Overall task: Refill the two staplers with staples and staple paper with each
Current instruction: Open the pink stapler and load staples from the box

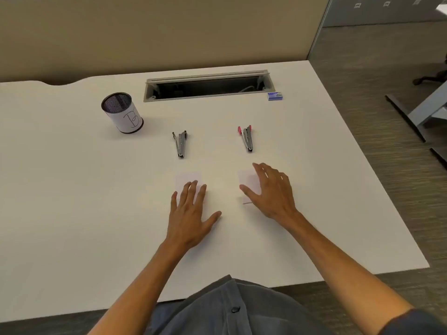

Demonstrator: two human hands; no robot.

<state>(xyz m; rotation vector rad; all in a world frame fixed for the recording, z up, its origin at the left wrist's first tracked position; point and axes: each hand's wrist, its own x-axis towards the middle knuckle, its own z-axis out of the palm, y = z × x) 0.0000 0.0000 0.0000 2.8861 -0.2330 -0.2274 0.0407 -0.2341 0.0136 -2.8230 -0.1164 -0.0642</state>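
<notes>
Both staplers lie on the white counter [72, 189] at mid-frame, untouched and well apart. The black-ended stapler [180, 144] is left of centre; the red-ended stapler [247, 139] is right of centre. Whether either holds staples cannot be told.

A small paper slip lies just below each stapler. The left hand [191, 213] rests flat, fingers straight, fingertips on the lower part of the left paper slip [187, 178]; its grip holds nothing. The right hand [272, 192] is spread with relaxed fingers over the right paper slip [246, 177], also holding nothing; whether it touches the slip cannot be told.

The staple box [275, 96] sits in the upper right of the frame, beside the cable tray opening [205, 85], far from both hands. A mesh pen cup [122, 112] stands at upper left.

Judgement: the task appears to be at its start. Refilling and stapling with both staplers remain to be done.
</notes>
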